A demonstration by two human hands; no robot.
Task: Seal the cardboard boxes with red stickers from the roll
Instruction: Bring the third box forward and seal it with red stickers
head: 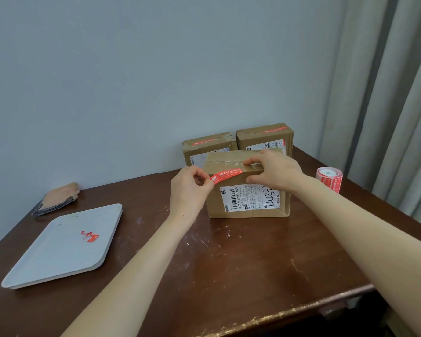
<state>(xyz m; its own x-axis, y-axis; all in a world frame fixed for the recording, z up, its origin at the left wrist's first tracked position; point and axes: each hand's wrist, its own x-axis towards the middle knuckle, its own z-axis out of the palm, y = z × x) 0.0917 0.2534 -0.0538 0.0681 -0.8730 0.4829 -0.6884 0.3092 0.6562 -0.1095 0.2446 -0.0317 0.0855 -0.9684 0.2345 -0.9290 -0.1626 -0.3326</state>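
So, red sticker (227, 175) going on the box (248, 212)
My left hand (190, 190) pinches its end, my right hand (275, 172) grips the box's top edge; the label (249, 198) reads SF0229459135809.

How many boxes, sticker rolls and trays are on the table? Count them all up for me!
Cardboard boxes: 3
Sticker roll: 1
White tray: 1
Total: 5
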